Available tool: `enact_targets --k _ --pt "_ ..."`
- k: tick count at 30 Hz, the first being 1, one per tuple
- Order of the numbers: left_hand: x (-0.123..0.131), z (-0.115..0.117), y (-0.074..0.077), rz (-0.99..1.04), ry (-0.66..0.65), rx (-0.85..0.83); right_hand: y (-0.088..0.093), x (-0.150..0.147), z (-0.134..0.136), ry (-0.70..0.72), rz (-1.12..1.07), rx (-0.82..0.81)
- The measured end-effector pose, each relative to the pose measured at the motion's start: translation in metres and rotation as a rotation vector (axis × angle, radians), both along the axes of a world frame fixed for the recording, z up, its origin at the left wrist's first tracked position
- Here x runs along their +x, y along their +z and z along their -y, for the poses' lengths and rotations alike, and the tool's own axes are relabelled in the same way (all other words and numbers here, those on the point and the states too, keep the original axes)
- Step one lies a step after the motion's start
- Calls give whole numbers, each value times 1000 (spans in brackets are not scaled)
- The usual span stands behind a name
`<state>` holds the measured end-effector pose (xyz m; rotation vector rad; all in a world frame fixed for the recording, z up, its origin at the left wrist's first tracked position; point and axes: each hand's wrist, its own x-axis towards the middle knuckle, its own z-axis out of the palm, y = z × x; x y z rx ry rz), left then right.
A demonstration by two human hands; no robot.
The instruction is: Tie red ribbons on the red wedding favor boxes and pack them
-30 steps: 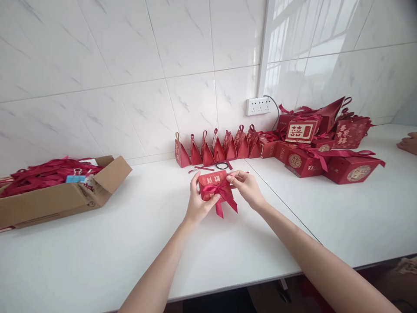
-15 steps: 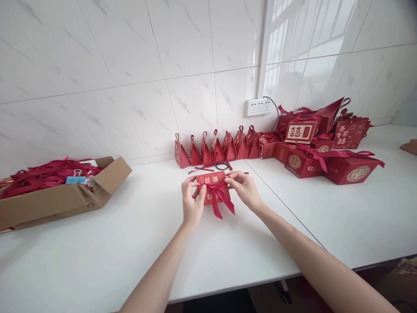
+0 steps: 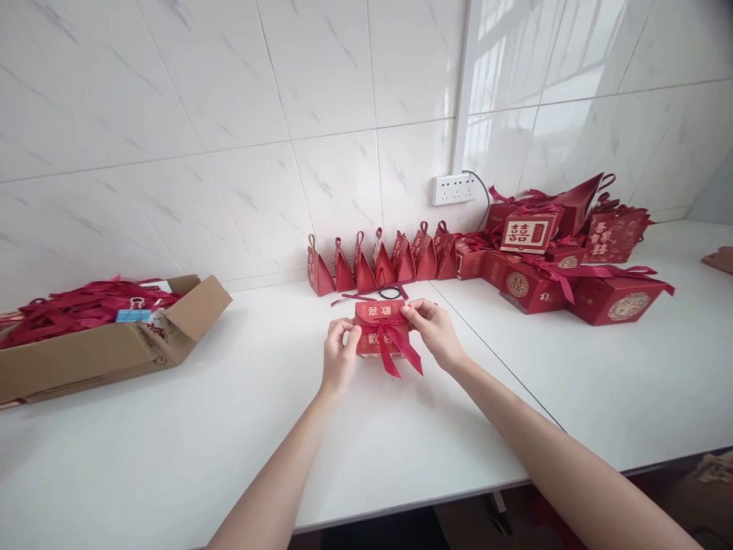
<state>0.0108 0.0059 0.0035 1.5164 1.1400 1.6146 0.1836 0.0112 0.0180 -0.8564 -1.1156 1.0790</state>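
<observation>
One red gift box (image 3: 381, 330), gold Chinese characters on its lid, on the table below the wall socket (image 3: 454, 188). Left hand (image 3: 339, 359) fingers pinch the box's edge; right hand (image 3: 436, 330) fingers pinch its ribbon bow (image 3: 395, 342). Seven triangular boxes (image 3: 381, 263), rowed left of the socket. One card (image 3: 520, 231) right of the socket, marked 囍.

The one camera sits on the person's head and looks forward and down across the white table (image 3: 172, 458) toward the tiled wall (image 3: 200, 114). Both forearms rise from the bottom edge. At arm's length, just above the centre of the frame, the left hand (image 3: 339, 355) and right hand (image 3: 436, 332) hold a red box (image 3: 381, 328). The wide view reaches a cardboard box (image 3: 103, 351) at the left edge and a pile of red boxes (image 3: 573, 260) at centre right. The wall's corner stands upper right of centre.
</observation>
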Motion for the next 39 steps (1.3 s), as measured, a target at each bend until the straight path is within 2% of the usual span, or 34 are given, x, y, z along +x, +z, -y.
enact_targets --k 3,7,22,25,29,32,35,37,39 --pt "3 1 1 -13 23 -18 1 1 1 90 -99 -57" --pt "4 -1 1 -36 53 -33 4 0 3 136 -155 -82" --pt "7 0 0 -68 123 -20 -5 2 -2 80 -121 -57" --pt "4 1 0 -67 83 -7 -4 3 -1 61 -7 -14" --pt "1 0 1 -33 67 -32 -4 6 1 22 308 118" --pt "0 -1 1 -4 70 -60 -8 9 2 117 586 217" --pt "0 -2 2 17 61 -87 -12 9 2 177 754 319" --pt "-1 0 5 35 93 -76 -14 7 3 156 796 355" --pt "-3 4 11 29 202 16 -14 5 5 111 820 383"
